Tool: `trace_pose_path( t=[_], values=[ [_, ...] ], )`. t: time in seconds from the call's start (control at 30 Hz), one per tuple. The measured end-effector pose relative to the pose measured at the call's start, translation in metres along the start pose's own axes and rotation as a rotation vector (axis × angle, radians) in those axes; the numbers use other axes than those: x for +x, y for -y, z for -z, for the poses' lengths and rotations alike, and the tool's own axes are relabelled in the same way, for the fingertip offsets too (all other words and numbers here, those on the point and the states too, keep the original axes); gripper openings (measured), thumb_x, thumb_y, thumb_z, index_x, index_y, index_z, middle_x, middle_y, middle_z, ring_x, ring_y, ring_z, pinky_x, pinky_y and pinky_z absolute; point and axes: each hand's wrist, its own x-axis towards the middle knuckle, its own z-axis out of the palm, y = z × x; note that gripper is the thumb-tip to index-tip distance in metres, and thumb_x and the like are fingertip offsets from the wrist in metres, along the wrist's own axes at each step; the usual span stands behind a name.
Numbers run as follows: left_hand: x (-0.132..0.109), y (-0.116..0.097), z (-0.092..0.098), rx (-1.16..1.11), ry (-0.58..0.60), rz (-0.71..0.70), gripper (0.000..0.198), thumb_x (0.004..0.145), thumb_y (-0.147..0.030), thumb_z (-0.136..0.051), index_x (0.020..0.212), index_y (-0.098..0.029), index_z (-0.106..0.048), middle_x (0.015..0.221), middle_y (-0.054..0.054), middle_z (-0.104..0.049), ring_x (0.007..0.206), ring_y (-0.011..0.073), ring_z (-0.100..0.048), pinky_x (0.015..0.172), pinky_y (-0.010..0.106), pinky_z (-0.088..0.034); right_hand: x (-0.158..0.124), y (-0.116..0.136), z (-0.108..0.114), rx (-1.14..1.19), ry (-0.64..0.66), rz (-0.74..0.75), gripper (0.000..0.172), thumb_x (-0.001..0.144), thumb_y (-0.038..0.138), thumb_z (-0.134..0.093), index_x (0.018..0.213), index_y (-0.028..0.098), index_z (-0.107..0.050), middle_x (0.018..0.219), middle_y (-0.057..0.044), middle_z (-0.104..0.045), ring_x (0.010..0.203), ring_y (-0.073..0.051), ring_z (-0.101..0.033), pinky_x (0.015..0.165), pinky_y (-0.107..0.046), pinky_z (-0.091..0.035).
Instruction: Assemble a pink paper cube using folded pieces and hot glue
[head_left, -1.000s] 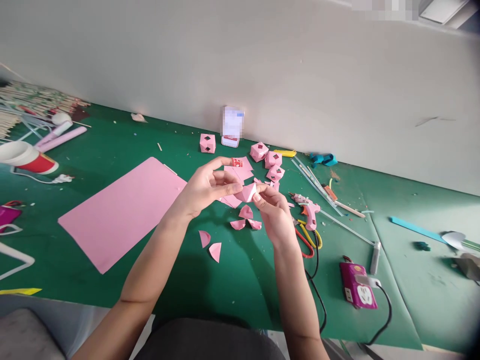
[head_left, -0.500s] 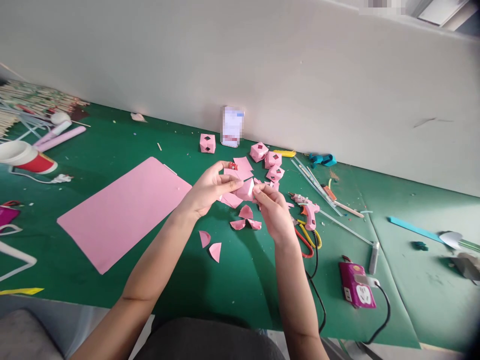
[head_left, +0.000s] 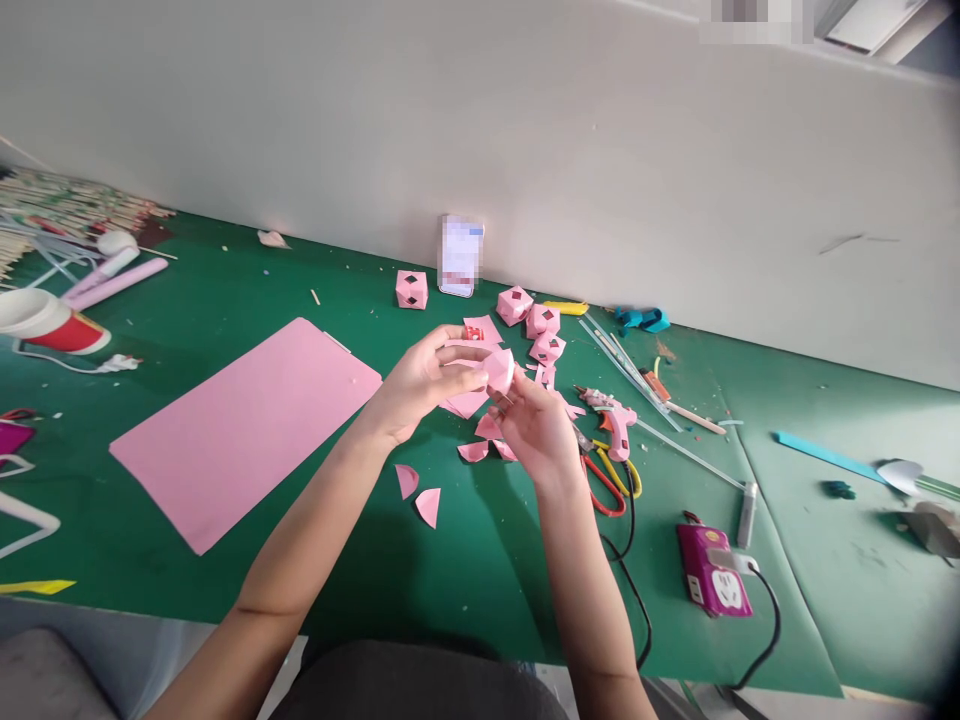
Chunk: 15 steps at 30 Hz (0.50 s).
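Observation:
Both hands hold a small folded pink paper piece (head_left: 500, 369) above the table. My left hand (head_left: 420, 385) pinches its left side between thumb and fingers; a red patterned band shows on one finger. My right hand (head_left: 536, 425) grips its right edge from below, with some fingertips hidden behind the piece. Beneath the hands lie pink paper squares (head_left: 466, 404). Curved pink paper pieces (head_left: 472, 452) rest nearer to me, two of them apart at the left (head_left: 428, 508). Beyond the hands stand several folded pink paper boxes (head_left: 514, 305) with diamond-shaped holes.
A large pink sheet (head_left: 247, 435) covers the left of the green table. A phone (head_left: 460, 255) leans on the wall. At right lie a pink glue gun (head_left: 616, 420), pliers with red and yellow handles (head_left: 609, 490) and a purple power strip (head_left: 712, 570). A paper cup (head_left: 56, 322) lies far left.
The folded paper piece has been turned and raised slightly. My right hand has rotated, moving a little left and lower under the piece, while my left hand keeps its pinch.

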Motion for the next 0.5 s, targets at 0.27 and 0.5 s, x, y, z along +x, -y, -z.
trace_pose_path(
  t=[0.27,0.5],
  values=[
    [-0.009,0.019,0.044,0.315,-0.284,-0.048,0.039,0.091,-0.044,-0.074,0.116,-0.018,-0.061,0.111,0.008,-0.072,0.102,0.0205,-0.072,0.089,0.034,-0.056,0.024,-0.039,0.007,-0.304,0.139,-0.137,0.030,0.068,0.040,-0.086,0.070,0.020,-0.063,0.062,0.003,-0.057,0.055,-0.009,-0.047,0.048,-0.024,-0.030],
    [-0.052,0.033,0.083,0.366,-0.326,0.071,0.040,0.091,-0.053,-0.073,0.111,-0.019,-0.065,0.101,0.008,-0.075,0.098,0.0228,-0.072,0.086,0.035,-0.056,0.034,-0.066,0.001,-0.236,0.277,-0.313,0.045,0.061,0.050,-0.091,0.075,0.020,-0.061,0.064,0.003,-0.055,0.055,-0.009,-0.047,0.044,-0.022,-0.028]
  ],
)
